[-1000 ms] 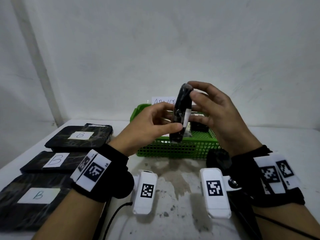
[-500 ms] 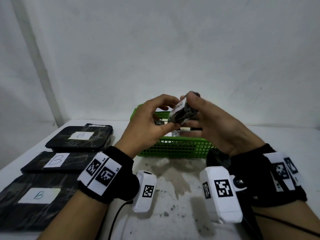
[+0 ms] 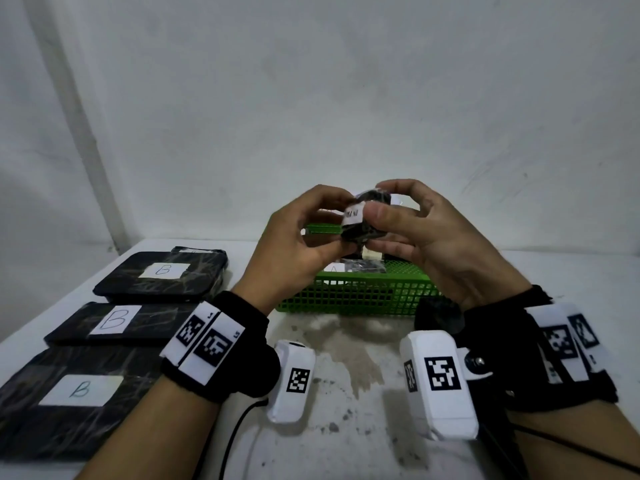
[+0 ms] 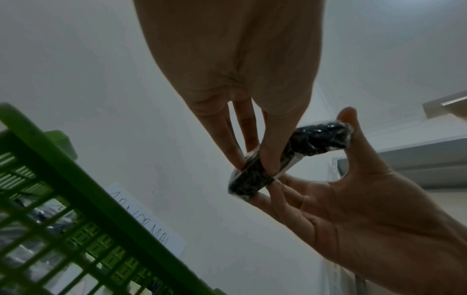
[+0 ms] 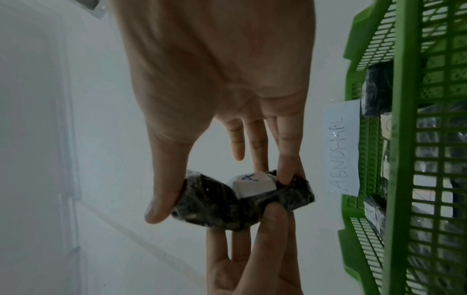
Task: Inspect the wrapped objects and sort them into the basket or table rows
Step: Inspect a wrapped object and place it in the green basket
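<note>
A small black wrapped object (image 3: 367,230) with a white paper label (image 3: 353,213) is held in the air above the green basket (image 3: 363,299). My left hand (image 3: 341,225) pinches its left end between thumb and fingers (image 4: 271,159). My right hand (image 3: 377,209) grips the other end, thumb (image 5: 164,201) on one side and fingers (image 5: 288,171) on the other. In the right wrist view the label (image 5: 252,184) shows a handwritten letter A. The object (image 4: 316,139) lies roughly level between the hands.
Three flat black wrapped packages labelled B (image 3: 162,275), (image 3: 114,322), (image 3: 76,393) lie in a row on the white table's left side. The basket carries a paper sign reading ABNORMAL (image 5: 343,147) and holds several wrapped items (image 3: 363,268). A wall stands close behind.
The object stood upright between the hands a second ago; it has been turned to lie level and lifted slightly, with both hands closing in around its ends.
</note>
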Action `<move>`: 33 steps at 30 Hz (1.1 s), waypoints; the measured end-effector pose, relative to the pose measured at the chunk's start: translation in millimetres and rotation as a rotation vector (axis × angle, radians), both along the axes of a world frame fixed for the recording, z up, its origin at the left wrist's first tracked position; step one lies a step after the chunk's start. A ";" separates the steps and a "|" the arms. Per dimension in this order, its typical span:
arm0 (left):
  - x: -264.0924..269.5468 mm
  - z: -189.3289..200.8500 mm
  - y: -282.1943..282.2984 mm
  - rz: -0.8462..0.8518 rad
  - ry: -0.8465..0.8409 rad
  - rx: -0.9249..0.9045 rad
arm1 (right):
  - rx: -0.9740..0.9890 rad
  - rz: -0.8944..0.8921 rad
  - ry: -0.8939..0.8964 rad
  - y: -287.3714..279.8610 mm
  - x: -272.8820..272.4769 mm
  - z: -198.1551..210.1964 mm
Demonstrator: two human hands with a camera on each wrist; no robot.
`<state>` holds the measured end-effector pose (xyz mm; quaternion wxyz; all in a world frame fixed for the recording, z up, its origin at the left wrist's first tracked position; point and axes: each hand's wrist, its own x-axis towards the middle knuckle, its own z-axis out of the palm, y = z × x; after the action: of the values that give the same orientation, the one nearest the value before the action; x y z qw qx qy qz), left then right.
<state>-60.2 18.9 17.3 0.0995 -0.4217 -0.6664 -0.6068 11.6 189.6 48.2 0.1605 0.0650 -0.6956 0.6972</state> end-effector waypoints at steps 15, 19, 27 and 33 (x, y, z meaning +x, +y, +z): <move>-0.2 0.4 -0.9 0.049 0.175 -0.023 | -0.014 0.168 -0.297 1.1 1.6 -0.5; 0.3 2.6 -2.8 0.023 0.149 -0.034 | -0.164 0.166 -0.179 -1.9 -0.7 -1.3; 6.6 10.1 -6.5 -0.045 -0.059 -0.038 | -0.244 -0.065 0.086 5.5 -4.1 0.7; 8.3 8.2 -5.7 -0.106 -0.152 -0.151 | -0.123 -0.204 0.130 4.6 -7.7 -4.7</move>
<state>-51.9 13.2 25.5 -0.0156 -0.4156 -0.6926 -0.5893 4.0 194.2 43.5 0.2788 0.0291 -0.6426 0.7130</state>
